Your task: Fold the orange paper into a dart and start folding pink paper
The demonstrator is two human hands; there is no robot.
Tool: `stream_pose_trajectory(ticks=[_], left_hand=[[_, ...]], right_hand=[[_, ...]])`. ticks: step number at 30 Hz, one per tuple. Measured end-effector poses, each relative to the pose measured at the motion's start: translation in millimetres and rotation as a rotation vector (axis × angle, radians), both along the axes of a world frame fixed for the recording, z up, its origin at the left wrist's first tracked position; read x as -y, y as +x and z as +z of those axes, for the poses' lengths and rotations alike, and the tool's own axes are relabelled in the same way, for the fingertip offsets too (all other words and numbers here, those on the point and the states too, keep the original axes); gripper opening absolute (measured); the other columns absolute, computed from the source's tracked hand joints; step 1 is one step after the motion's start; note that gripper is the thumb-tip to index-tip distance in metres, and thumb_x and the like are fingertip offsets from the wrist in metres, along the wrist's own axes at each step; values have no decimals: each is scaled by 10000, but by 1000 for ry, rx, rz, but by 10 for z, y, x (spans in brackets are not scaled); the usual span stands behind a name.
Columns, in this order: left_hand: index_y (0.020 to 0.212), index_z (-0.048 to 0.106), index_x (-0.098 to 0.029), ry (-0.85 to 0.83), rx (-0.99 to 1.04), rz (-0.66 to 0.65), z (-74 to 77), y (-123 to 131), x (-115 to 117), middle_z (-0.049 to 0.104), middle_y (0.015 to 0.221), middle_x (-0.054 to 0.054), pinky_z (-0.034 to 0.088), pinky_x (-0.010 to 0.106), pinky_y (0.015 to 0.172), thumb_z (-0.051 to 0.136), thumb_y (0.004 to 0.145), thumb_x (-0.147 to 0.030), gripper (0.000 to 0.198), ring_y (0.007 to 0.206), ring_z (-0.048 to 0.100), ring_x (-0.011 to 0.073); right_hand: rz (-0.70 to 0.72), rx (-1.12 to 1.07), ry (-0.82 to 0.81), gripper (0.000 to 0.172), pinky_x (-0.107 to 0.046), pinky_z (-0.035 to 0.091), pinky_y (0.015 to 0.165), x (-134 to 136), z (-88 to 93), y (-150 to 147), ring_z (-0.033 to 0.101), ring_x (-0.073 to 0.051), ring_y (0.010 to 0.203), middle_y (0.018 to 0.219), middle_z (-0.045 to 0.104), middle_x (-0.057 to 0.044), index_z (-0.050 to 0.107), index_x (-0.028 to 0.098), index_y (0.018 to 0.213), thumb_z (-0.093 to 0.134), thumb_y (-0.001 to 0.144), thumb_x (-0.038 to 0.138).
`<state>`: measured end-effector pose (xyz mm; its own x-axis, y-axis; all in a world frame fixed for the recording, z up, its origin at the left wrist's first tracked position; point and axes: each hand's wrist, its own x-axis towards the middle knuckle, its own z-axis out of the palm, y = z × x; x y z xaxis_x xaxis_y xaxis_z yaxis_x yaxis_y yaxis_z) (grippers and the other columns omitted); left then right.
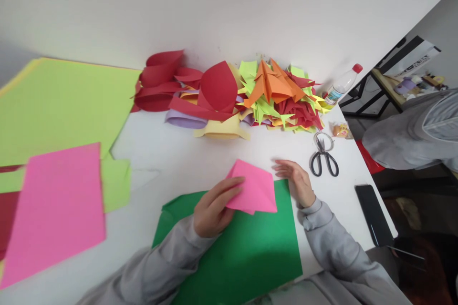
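Note:
A folded piece of pink paper [255, 188] is pinched in my left hand [216, 207], the thumb under it and the fingers on top. Just right of the paper, my right hand [295, 178] is held apart from it with the fingers stretched out and nothing in them. Beneath both lies a large green sheet [250, 248] on the white table [139, 228]. Part of the green sheet is hidden by my left forearm and the pink paper.
Large lime sheets [64, 105] and a pink sheet [64, 209] lie at left. Red paper shapes [218, 86] and folded orange pieces [270, 83] are heaped along the wall. Scissors [324, 157], a bottle [341, 86], a wrapped snack [339, 129] and a black phone [374, 214] are at right.

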<state>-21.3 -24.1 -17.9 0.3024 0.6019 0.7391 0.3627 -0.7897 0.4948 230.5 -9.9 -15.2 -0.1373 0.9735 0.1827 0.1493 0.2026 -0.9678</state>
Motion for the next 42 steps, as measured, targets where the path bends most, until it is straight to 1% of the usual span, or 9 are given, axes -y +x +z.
stream_pose_trajectory(ticks=[3, 10, 13, 16, 19, 25, 32, 36, 42], left_hand=[[1399, 413, -239, 121, -97, 87, -21, -20, 63, 522, 1359, 136, 541, 366, 912, 496, 883, -72, 549, 1170, 574, 246], [1352, 441, -62, 373, -294, 106, 25, 217, 39, 524, 1322, 232, 517, 386, 961, 597, 794, -49, 580, 1214, 537, 280], [1285, 492, -37, 345, -348, 80, 15, 288, 51, 438, 1385, 285, 510, 440, 958, 600, 786, -88, 513, 1272, 470, 337], [1296, 477, -49, 316, -382, -68, -42, 323, 100, 327, 1467, 282, 483, 484, 982, 559, 778, -77, 526, 1308, 420, 351], [1408, 347, -118, 191, -352, -185, -79, 305, 138, 183, 1541, 244, 469, 514, 984, 548, 764, -66, 677, 1343, 362, 361], [1496, 128, -190, -106, -85, -130, 17, 138, -1, 84, 1561, 213, 365, 604, 1035, 587, 779, -148, 852, 1414, 173, 407], [1354, 404, -217, -126, -125, 39, -113, 3, -265, 267, 1528, 126, 423, 511, 1045, 382, 749, 65, 668, 1385, 312, 294], [1171, 548, -181, -86, -264, 141, -155, -21, -256, 308, 1519, 112, 301, 617, 1089, 398, 718, 72, 540, 1430, 175, 339], [1266, 518, -85, -3, -567, -177, -139, 53, -128, 519, 1371, 168, 295, 542, 1110, 466, 761, -86, 508, 1372, 323, 317]], right_hand=[[-6, 22, 87, 456, -383, 541, 851, 15, -18, 0, 597, -223, 1092, 1291, 551, -148, 420, 229, 1313, 442, 937, 487], [-178, 528, 594, 875, -522, 419, 1023, 94, 59, -106, 373, -306, 1331, 1456, 296, -189, 56, 226, 1494, 625, 835, 312], [-280, 773, 811, 836, -585, 329, 1065, 119, 120, -145, 258, -325, 1393, 1540, 167, -129, 106, 315, 1494, 620, 840, 240], [-305, 977, 925, 569, -587, 197, 1124, 151, 171, -187, 264, -291, 1401, 1507, 323, -72, 360, 343, 1413, 537, 888, 215], [-226, 1055, 896, 390, -539, 142, 1154, 166, 204, -189, 370, -234, 1359, 1338, 558, -91, 504, 248, 1319, 404, 948, 180], [-41, 1015, 964, 344, -476, 278, 1127, 158, 282, -99, 399, -188, 1347, 1247, 637, -43, 571, 265, 1226, 366, 972, 154], [395, 1088, 725, 407, -500, 329, 1093, 167, 184, -99, 370, -241, 1359, 1363, 540, -90, 548, 205, 1273, 421, 896, 120], [487, 1120, 581, 495, -500, 349, 1066, 182, 116, -24, 391, -298, 1331, 1390, 504, -122, 536, 158, 1296, 504, 804, 200], [474, 1095, 560, 506, -508, 325, 1075, 223, 135, 52, 406, -313, 1315, 1362, 528, -138, 545, 147, 1286, 483, 823, 341]])
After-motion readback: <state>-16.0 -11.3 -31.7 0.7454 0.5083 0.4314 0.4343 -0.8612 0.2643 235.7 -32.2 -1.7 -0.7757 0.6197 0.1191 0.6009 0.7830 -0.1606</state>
